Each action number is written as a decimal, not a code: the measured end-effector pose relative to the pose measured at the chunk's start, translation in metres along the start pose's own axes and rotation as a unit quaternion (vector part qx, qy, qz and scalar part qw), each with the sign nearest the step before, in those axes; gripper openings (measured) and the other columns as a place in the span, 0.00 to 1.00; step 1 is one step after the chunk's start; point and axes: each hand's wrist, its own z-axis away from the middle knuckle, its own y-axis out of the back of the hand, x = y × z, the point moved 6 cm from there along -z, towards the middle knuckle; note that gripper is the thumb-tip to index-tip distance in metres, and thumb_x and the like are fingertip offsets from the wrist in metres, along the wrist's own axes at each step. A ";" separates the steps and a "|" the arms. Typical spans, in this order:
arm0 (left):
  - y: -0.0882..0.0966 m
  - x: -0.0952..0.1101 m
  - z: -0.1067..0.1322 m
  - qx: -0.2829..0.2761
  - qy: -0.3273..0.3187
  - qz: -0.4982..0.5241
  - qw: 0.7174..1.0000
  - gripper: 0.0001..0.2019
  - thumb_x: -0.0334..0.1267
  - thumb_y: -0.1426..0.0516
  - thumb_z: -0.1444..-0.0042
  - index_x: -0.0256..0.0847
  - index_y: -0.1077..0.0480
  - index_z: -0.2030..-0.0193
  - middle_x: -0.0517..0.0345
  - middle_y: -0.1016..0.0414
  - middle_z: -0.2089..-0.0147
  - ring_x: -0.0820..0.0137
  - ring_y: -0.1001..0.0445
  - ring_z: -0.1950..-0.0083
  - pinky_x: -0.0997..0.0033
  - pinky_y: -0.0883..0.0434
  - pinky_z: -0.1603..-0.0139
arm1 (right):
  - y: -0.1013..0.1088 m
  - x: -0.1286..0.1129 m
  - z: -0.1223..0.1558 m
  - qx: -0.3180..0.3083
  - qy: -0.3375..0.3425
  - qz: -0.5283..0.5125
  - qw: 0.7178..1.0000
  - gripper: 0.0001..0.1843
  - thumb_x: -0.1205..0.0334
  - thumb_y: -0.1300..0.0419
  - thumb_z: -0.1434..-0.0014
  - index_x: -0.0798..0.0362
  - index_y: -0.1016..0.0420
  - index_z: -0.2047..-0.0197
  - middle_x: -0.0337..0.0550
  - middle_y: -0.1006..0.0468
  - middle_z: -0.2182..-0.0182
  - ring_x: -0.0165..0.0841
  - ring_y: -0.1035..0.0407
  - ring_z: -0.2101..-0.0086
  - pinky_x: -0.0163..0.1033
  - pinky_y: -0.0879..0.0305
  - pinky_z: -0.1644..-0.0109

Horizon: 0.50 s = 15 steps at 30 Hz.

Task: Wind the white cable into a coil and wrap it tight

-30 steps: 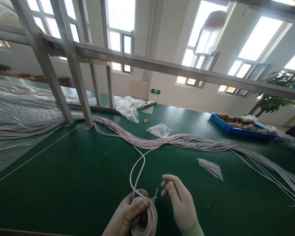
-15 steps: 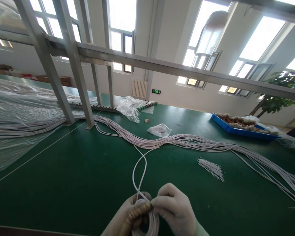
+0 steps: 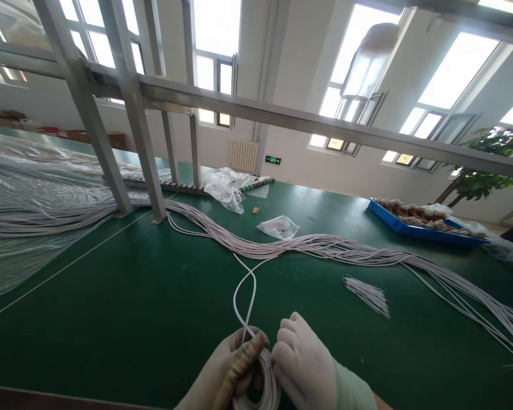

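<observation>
Both my hands wear pale gloves at the bottom middle. My left hand is closed around a coil of white cable. My right hand is pinched against the top of the same coil, fingers pressed together on it. From the coil a loose loop of the cable rises across the green table to a long bundle of white cables that runs across the table from left to right.
A small bunch of short white ties lies to the right. A small plastic bag, crumpled plastic and a blue tray sit farther back. Clear plastic sheeting covers the left. Grey metal frame posts stand on the table.
My right hand moved left from a gap beside the coil to press onto it. The loose loop shortened slightly and shifted right.
</observation>
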 end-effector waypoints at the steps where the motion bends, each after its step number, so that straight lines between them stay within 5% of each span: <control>1: -0.001 0.000 -0.002 0.002 -0.002 -0.004 1.000 0.26 0.63 0.35 0.49 0.39 0.26 0.61 0.52 0.25 0.66 0.61 0.26 0.63 0.60 0.28 0.56 | -0.003 0.005 0.003 0.005 -0.048 -0.038 0.998 0.13 0.67 0.56 0.33 0.50 0.40 0.69 0.39 0.33 0.73 0.36 0.38 0.72 0.48 0.33 0.62; 3: -0.001 -0.003 -0.007 0.020 -0.016 -0.047 0.999 0.27 0.62 0.37 0.47 0.38 0.28 0.57 0.51 0.25 0.63 0.60 0.26 0.62 0.59 0.29 0.56 | -0.017 0.021 0.010 0.003 -0.186 -0.162 0.969 0.13 0.63 0.55 0.31 0.49 0.38 0.68 0.39 0.32 0.72 0.36 0.36 0.71 0.47 0.31 0.61; 6: 0.000 -0.007 -0.015 0.052 -0.080 -0.188 0.978 0.23 0.61 0.40 0.43 0.41 0.29 0.57 0.49 0.24 0.60 0.56 0.25 0.58 0.56 0.29 0.55 | -0.056 0.042 0.024 -0.047 -0.398 -0.362 0.841 0.16 0.56 0.49 0.33 0.49 0.40 0.73 0.37 0.35 0.77 0.33 0.39 0.76 0.36 0.38 0.74; 9: -0.001 -0.010 -0.020 0.042 -0.131 -0.275 0.952 0.19 0.59 0.42 0.40 0.44 0.27 0.59 0.49 0.22 0.59 0.54 0.24 0.55 0.56 0.30 0.53 | -0.078 0.049 0.030 -0.099 -0.470 -0.449 0.753 0.19 0.49 0.48 0.35 0.48 0.41 0.75 0.33 0.41 0.82 0.29 0.46 0.83 0.33 0.47 0.82; 12: 0.012 -0.015 -0.028 0.068 -0.089 -0.185 0.976 0.23 0.62 0.40 0.43 0.42 0.29 0.58 0.51 0.22 0.61 0.55 0.24 0.58 0.57 0.30 0.55 | -0.068 0.051 0.032 -0.095 -0.443 -0.483 0.749 0.26 0.39 0.54 0.32 0.49 0.39 0.72 0.30 0.43 0.84 0.28 0.48 0.85 0.33 0.49 0.82; 15: 0.020 -0.018 -0.035 0.057 -0.041 -0.003 0.998 0.27 0.61 0.35 0.48 0.39 0.32 0.56 0.56 0.24 0.64 0.64 0.27 0.65 0.63 0.31 0.60 | -0.033 0.053 0.030 -0.006 -0.351 -0.429 0.832 0.29 0.36 0.57 0.28 0.52 0.31 0.63 0.36 0.34 0.76 0.31 0.39 0.77 0.36 0.37 0.72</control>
